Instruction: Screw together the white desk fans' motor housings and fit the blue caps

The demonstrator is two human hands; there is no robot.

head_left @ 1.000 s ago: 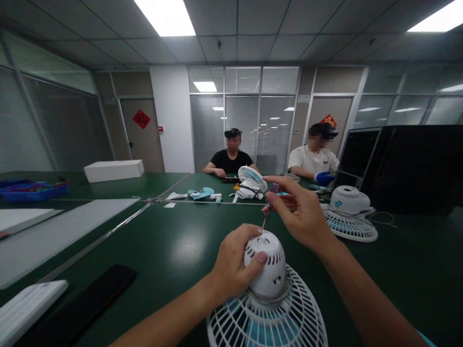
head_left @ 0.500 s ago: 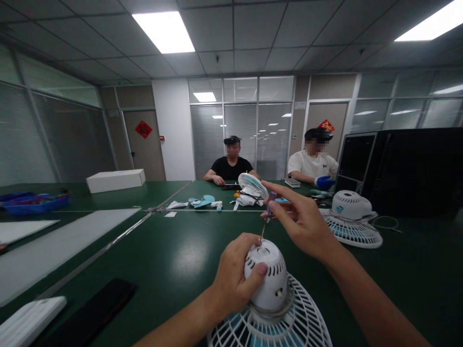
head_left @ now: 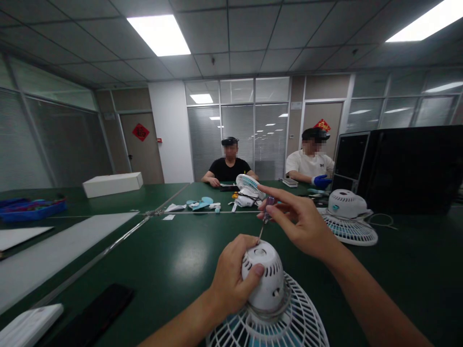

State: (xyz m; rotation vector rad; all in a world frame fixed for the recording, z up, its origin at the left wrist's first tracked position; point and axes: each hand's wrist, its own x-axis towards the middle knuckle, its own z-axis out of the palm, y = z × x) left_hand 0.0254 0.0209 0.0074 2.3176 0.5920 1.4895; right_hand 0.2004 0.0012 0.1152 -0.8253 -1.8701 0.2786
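A white electric fan (head_left: 265, 279) lies grille-down on the green table in front of me, its motor housing pointing up. My left hand (head_left: 233, 272) is wrapped around the housing, thumb on the near side and fingers toward the top. In my right hand (head_left: 294, 219) is a screwdriver (head_left: 268, 210) with a purplish handle, gripped between thumb and fingers while the index finger stretches out above it. The shaft slants down and its tip meets the top edge of the housing beside my left fingertips. Any screw there is too small to make out.
A second fan (head_left: 347, 205) lies face-down at right beside a black computer case (head_left: 398, 168). Across the table are a third fan (head_left: 248, 193), pale blue parts (head_left: 202, 203) and two seated people. At left are a phone-like black object (head_left: 96, 313) and a blue tray (head_left: 34, 207).
The view has shifted slightly. Both hands keep their grip on the fan housing and screwdriver, whose tip stays at the housing top; the right fingers have shifted a little around the handle.
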